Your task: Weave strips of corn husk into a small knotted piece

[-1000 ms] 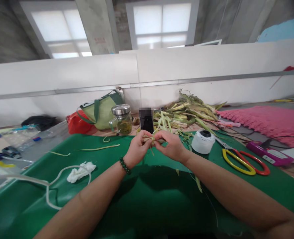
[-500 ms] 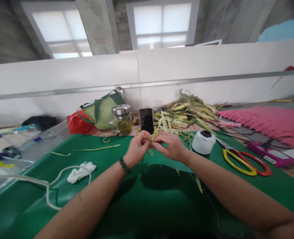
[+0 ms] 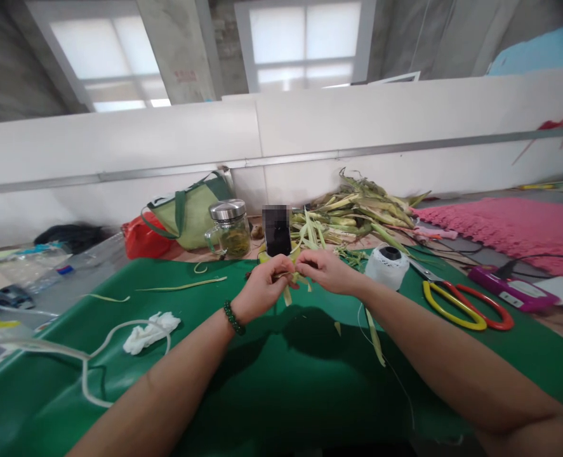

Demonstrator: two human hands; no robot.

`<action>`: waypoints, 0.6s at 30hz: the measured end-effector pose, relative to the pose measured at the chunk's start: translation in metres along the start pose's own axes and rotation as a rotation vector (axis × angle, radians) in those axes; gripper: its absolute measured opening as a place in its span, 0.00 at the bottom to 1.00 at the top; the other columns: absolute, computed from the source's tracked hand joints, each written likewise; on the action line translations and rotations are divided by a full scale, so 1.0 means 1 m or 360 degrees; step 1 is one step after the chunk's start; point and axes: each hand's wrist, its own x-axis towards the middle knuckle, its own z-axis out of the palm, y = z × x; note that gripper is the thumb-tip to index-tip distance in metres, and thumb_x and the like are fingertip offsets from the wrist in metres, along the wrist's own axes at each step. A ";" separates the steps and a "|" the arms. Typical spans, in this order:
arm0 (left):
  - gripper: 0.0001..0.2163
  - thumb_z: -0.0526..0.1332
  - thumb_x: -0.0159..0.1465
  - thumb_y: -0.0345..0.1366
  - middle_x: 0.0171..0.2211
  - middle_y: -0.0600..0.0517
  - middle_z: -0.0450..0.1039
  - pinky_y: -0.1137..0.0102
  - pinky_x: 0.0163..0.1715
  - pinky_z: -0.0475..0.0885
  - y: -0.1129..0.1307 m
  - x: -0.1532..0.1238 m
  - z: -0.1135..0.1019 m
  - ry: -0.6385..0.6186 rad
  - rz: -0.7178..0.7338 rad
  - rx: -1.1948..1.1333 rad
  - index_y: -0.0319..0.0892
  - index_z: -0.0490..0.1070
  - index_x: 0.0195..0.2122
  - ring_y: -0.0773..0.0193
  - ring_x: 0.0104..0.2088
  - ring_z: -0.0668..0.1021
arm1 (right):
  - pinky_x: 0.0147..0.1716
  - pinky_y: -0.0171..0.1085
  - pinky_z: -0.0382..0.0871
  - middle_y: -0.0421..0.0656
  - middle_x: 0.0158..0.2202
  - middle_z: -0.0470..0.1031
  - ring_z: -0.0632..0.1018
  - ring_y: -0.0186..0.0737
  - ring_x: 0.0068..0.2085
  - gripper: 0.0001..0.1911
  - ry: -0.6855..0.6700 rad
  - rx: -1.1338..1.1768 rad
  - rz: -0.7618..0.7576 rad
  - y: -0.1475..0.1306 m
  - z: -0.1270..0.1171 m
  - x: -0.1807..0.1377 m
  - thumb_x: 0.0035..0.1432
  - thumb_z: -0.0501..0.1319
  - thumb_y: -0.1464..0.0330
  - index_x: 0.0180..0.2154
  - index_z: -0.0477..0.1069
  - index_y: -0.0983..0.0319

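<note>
Both hands meet just above the table (image 3: 285, 393): left hand (image 3: 262, 292) and right hand (image 3: 327, 271) each have fingers pinched shut on thin husk strips (image 3: 287, 294) between them, apparently mid-twist or knot. Tightening it would call for steady, opposed pulls.

I counted two hands, the left hand (image 3: 262, 292) and the right hand (image 3: 326, 271), with one bundle of husk strips (image 3: 294, 279) between them. I also counted one glass jar (image 3: 228, 227), one phone (image 3: 276, 230), one thread spool (image 3: 387, 266), one crumpled tissue (image 3: 150, 330), one green bag (image 3: 186, 212), one husk heap (image 3: 357, 212) and two windows (image 3: 304, 41).
</note>
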 end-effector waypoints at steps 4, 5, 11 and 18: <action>0.05 0.60 0.56 0.32 0.28 0.54 0.70 0.72 0.31 0.71 0.006 0.000 -0.004 -0.0129 -0.0087 -0.0234 0.40 0.62 0.31 0.66 0.29 0.78 | 0.25 0.31 0.57 0.38 0.22 0.65 0.65 0.30 0.25 0.11 -0.0074 -0.0023 -0.0030 0.000 -0.006 0.000 0.58 0.52 0.69 0.25 0.66 0.64; 0.07 0.61 0.56 0.33 0.29 0.54 0.71 0.71 0.32 0.71 0.007 0.000 -0.005 -0.0123 -0.0122 -0.0285 0.40 0.63 0.33 0.66 0.30 0.78 | 0.26 0.31 0.57 0.38 0.22 0.65 0.65 0.30 0.25 0.11 -0.0058 -0.0049 -0.0046 0.000 -0.006 0.000 0.59 0.52 0.68 0.26 0.66 0.64; 0.12 0.63 0.56 0.43 0.27 0.54 0.70 0.71 0.34 0.71 0.006 0.000 -0.005 -0.0006 -0.0271 -0.0246 0.39 0.66 0.30 0.66 0.31 0.77 | 0.25 0.31 0.56 0.39 0.23 0.64 0.64 0.31 0.25 0.11 0.0066 -0.0176 -0.0202 -0.003 0.002 -0.003 0.60 0.50 0.68 0.27 0.64 0.63; 0.13 0.64 0.54 0.45 0.26 0.54 0.70 0.72 0.33 0.70 0.007 0.001 -0.010 -0.0102 -0.0192 -0.0148 0.39 0.66 0.28 0.62 0.33 0.78 | 0.25 0.31 0.56 0.38 0.23 0.63 0.63 0.31 0.25 0.11 0.0140 -0.0134 -0.0211 -0.003 -0.006 -0.003 0.59 0.50 0.68 0.27 0.63 0.63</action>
